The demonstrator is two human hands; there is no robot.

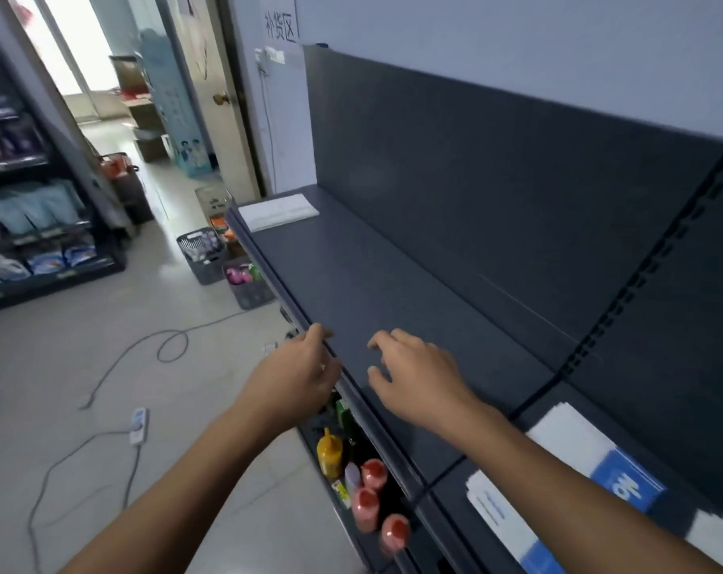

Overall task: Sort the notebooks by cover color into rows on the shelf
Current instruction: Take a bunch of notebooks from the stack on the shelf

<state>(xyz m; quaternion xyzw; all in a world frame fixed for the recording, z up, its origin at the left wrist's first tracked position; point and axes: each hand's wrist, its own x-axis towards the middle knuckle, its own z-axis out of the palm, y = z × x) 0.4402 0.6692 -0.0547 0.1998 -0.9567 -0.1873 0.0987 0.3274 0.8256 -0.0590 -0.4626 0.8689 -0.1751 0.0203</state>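
I read both hands at the lower middle of the frame, over a dark grey shelf (pixel 392 283) that runs from centre left down to the lower right. The left hand (pixel 297 379) is at the front edge of the shelf, fingers loosely curled and slightly apart, with the fingertips at or over the lip; I cannot tell whether they press on it. It holds nothing. The right hand (pixel 417 379) is over the shelf surface just to the right of the left hand, palm down, fingers spread and bent, thumb out to the left; it holds nothing, and I cannot tell whether the fingertips touch the surface. The two hands are near each other but apart. The notebooks lie in two places. A white notebook (pixel 279 211) lies flat at the far end of the shelf, centre left of the frame, well apart from both hands. At the lower right of the frame, beyond a divider, notebooks with white and blue covers (pixel 600 461) lie flat, partly hidden by the right forearm. Below the shelf edge, at the lower centre, a yellow bottle (pixel 330 451) and red-capped bottles (pixel 372 486) stand on a lower level. On the floor at the centre left stand grey baskets (pixel 204 258), and a cable with a power strip (pixel 139 424) lies at the lower left.
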